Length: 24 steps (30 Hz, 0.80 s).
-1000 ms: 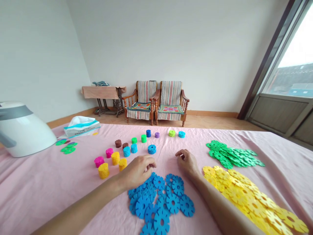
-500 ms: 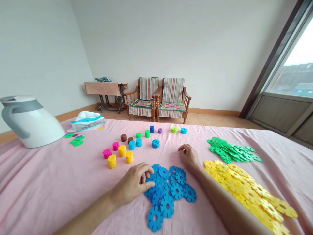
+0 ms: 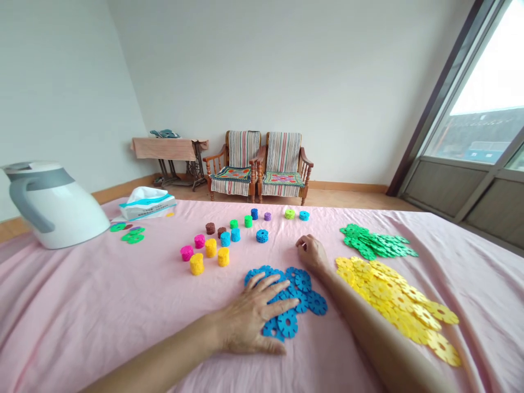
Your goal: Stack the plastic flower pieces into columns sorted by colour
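Note:
My left hand [image 3: 252,316] lies flat, fingers spread, on top of a pile of blue snowflake discs [image 3: 301,297] on the pink cloth [image 3: 102,305]. Just beyond the blue pile, my right hand [image 3: 310,252] rests on the cloth with its fingers curled in; whether they hold anything is hidden. Behind the hands stand small stacks of discs: yellow [image 3: 197,264], pink [image 3: 187,252], light blue [image 3: 225,239], a blue one [image 3: 262,236], brown, green and purple.
A yellow disc pile [image 3: 393,295] and a green disc pile [image 3: 374,243] lie at the right. A white kettle [image 3: 53,204] stands far left, beside a tissue pack [image 3: 146,203] and loose green discs [image 3: 131,234]. Two chairs [image 3: 257,169] stand behind.
My left hand has come back from the far edge of the blue pile and flattened out on top of it. The discs now lie gathered closer. My right hand has stayed put.

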Each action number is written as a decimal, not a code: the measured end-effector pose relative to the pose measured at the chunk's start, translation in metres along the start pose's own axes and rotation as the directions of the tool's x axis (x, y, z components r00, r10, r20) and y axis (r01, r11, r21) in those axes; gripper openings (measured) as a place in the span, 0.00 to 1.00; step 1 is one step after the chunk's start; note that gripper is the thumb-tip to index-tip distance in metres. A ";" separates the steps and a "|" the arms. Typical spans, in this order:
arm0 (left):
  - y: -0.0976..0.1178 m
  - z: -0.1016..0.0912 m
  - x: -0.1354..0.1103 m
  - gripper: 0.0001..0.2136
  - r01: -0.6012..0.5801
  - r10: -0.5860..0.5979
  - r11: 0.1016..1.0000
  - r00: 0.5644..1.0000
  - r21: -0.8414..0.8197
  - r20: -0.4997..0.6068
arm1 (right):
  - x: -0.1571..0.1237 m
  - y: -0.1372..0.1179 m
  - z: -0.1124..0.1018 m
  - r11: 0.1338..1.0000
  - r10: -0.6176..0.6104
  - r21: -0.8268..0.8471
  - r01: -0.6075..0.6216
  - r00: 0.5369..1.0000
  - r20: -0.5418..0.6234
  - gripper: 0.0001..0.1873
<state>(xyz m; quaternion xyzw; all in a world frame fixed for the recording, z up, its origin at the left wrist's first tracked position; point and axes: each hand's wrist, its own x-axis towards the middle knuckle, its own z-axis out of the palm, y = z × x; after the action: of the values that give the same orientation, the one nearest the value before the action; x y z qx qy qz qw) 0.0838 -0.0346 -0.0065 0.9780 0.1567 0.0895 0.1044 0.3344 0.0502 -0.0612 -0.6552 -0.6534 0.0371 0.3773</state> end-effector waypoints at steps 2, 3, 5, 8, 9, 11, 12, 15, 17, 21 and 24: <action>-0.005 0.005 0.009 0.32 0.017 -0.017 1.000 1.000 0.011 -0.011 | 0.000 0.000 0.001 1.000 0.000 0.004 0.000 1.000 -0.011 0.09; -0.007 0.007 0.015 0.30 0.034 -0.034 0.999 0.999 0.015 -0.028 | 0.000 0.000 0.001 1.000 0.002 0.008 -0.002 1.000 -0.017 0.09; -0.013 0.010 0.026 0.28 0.071 -0.069 0.997 0.996 0.028 -0.059 | 0.000 -0.001 0.001 1.000 0.010 0.019 -0.009 1.000 -0.026 0.09; -0.020 0.013 0.041 0.28 0.125 -0.116 0.990 0.985 0.059 -0.126 | 0.000 -0.001 -0.001 0.999 0.029 0.042 -0.027 0.999 -0.035 0.09; -0.021 0.013 0.044 0.28 0.148 -0.136 0.986 0.978 0.070 -0.158 | 0.001 -0.001 -0.001 0.998 0.039 0.051 -0.037 0.998 -0.039 0.10; -0.019 0.013 0.048 0.26 0.188 -0.164 0.978 0.958 0.086 -0.233 | 0.002 0.000 -0.002 0.995 0.065 0.072 -0.062 0.997 -0.046 0.10; -0.015 0.013 0.049 0.26 0.186 -0.156 0.978 0.952 0.090 -0.263 | 0.003 0.001 -0.003 0.994 0.080 0.085 -0.076 0.996 -0.048 0.10; 0.002 0.014 0.050 0.25 0.039 -0.011 0.994 0.964 0.102 -0.264 | 0.005 0.005 -0.004 0.984 0.124 0.132 -0.116 0.991 -0.049 0.11; 0.014 0.017 0.051 0.24 -0.114 0.136 0.986 0.973 0.120 -0.189 | 0.005 0.008 -0.004 0.976 0.149 0.167 -0.140 0.988 -0.047 0.12; 0.022 0.025 0.061 0.17 -0.197 0.216 0.966 0.972 0.169 -0.098 | 0.005 0.011 -0.005 0.957 0.192 0.232 -0.176 0.980 -0.049 0.14; 0.013 0.027 0.070 0.11 -0.114 0.145 0.969 0.980 0.218 -0.134 | 0.005 0.010 -0.006 0.945 0.206 0.268 -0.186 0.977 -0.049 0.15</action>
<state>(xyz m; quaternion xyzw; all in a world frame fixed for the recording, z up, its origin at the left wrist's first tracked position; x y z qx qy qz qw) 0.1583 -0.0291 -0.0193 0.9822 0.1084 0.1522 -0.0170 0.3465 0.0532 -0.0602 -0.6622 -0.5594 0.1354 0.4798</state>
